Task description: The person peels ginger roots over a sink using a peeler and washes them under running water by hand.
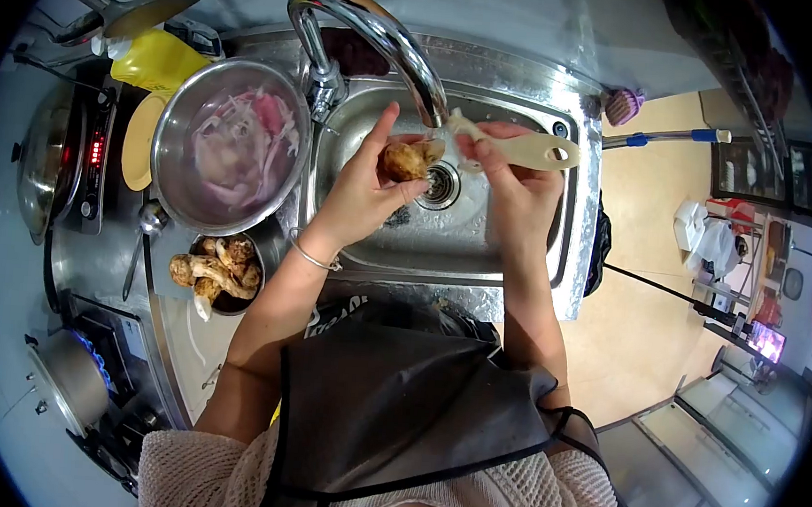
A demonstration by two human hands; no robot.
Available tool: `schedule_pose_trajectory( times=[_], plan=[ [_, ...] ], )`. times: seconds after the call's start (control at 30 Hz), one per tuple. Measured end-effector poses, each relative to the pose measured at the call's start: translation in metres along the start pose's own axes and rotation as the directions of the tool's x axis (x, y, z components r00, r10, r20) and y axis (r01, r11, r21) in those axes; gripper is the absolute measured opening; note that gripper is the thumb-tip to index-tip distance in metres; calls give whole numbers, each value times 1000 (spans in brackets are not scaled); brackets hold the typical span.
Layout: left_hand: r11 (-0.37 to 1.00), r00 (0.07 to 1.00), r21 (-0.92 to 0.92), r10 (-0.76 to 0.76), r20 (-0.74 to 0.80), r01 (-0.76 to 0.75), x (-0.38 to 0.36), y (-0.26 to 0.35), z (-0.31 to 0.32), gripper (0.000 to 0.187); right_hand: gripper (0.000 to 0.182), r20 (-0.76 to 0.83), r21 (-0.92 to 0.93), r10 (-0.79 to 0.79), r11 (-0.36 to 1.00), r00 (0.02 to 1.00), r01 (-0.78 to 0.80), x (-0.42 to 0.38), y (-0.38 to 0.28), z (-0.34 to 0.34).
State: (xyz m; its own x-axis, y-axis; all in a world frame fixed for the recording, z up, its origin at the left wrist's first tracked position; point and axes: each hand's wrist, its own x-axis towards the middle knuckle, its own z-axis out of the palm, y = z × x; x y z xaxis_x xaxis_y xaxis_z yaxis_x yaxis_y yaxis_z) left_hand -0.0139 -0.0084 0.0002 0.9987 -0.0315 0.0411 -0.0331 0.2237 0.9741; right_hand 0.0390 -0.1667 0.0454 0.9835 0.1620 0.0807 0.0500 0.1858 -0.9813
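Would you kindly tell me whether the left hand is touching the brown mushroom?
Touching: the head view shows the left hand holding the brown mushroom between its thumb and fingers.

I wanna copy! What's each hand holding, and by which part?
Left hand: mushroom, by its brown part. Right hand: cream-handled tool, by the handle, holed end free.

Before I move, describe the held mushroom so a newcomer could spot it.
Start at the steel sink, then follow the curved faucet to where it ends. Close by, the left hand holds a brown mushroom. Unlike the mushrooms heaped left of the sink, this one is in the hand.
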Motion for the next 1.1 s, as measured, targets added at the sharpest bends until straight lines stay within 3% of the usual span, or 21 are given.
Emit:
schedule_pose_trajectory(
  times=[0.2, 0.27, 0.3, 0.33, 0.37, 0.4, 0.47, 0.5, 0.53, 0.6, 0.63, 0.67, 0.7, 0.73, 0.8, 0.87, 0.9, 0.93, 0.97, 1.0, 1.1],
  plan=[
    [909, 980, -384, -193, -43, 162, 0, 6, 6, 63, 18, 94, 310, 117, 940, 989, -140, -9, 15, 4],
    [949, 975, -268, -198, -105, 164, 0, 3, 7, 57, 13, -89, -25, -7, 1000, 996, 5, -4, 17, -2],
    [973, 966, -148, -199, -165, 175, -2, 1, 7, 51, 11, -75, -543, -407, 782, 910, 305, 6, 35, -19],
    [976, 964, -143, -188, -189, 163, -3, 1, 7, 51, 10, -1, -771, -528, 542, 849, 336, 11, 30, -23],
    [931, 985, 359, 0, -173, 63, -5, 0, 7, 43, 9, -51, -701, -301, 689, 952, 181, 11, 32, -30],
    [633, 986, 774, 148, -82, -31, -7, -1, 6, 36, 8, -60, -618, -50, 786, 997, 2, 11, 36, -32],
    [359, 998, 933, -59, -11, 32, -14, -13, 4, 25, 11, -89, 94, 307, 950, 948, -299, 7, 24, -10],
    [318, 998, 947, -54, -26, 42, -23, -18, 7, 18, 15, -59, -388, 109, 913, 992, -123, 13, 51, -26],
    [273, 998, 960, -50, -43, 55, -34, -18, 10, 14, 16, 33, -868, -33, 494, 999, 45, 8, 39, -9],
    [248, 993, 968, -92, 75, -51, -51, -13, 13, 13, 12, 225, -384, 326, 896, 918, -224, 11, 48, -7],
    [264, 999, 963, 12, 44, -46, -61, -8, 11, 13, 9, 183, -240, 371, 915, 911, -324, 11, 39, 11],
    [278, 993, 960, 120, 6, -40, -71, -4, 10, 14, 10, 115, -466, 263, 866, 958, -182, 23, 69, 2],
    [368, 993, 928, 115, 10, -52, -82, 5, 5, 16, 13, 296, -930, 233, 292, 926, 224, 38, 83, -4],
    [454, 993, 889, 121, 5, -59, -96, 17, -1, 20, 16, 420, -838, 382, 512, 823, 189, 50, 106, -18],
    [627, 955, 771, 282, -88, -114, -126, 38, -14, 24, 23, 471, -303, 548, 837, 691, -456, 35, 74, 19],
    [872, 939, 484, 229, -257, -80, -183, 69, -34, 32, 33, 397, -570, 581, 762, 710, -306, 83, 123, 2],
    [918, 892, 397, 173, -418, 8, -220, 85, -33, 38, 32, 385, -913, 580, 352, 718, 205, 96, 131, 11],
    [912, 822, 408, 198, -534, 45, -259, 82, -34, 38, 26, 694, -720, 397, 400, 601, 568, 93, 140, 8],
    [861, 687, 506, 337, -644, 51, -299, 78, -28, 40, 14, 623, -647, 648, 742, 439, -176, 86, 133, 14],
    [804, 538, 588, 461, -705, 82, -337, 72, -15, 43, 18, 526, -523, 726, 687, 442, -505, 88, 131, 16],
    [976, 184, 216, 219, -958, -38, -464, 63, 56, 36, 22, 310, -678, 640, 668, 703, -309, 114, 150, 1]
  ],
)
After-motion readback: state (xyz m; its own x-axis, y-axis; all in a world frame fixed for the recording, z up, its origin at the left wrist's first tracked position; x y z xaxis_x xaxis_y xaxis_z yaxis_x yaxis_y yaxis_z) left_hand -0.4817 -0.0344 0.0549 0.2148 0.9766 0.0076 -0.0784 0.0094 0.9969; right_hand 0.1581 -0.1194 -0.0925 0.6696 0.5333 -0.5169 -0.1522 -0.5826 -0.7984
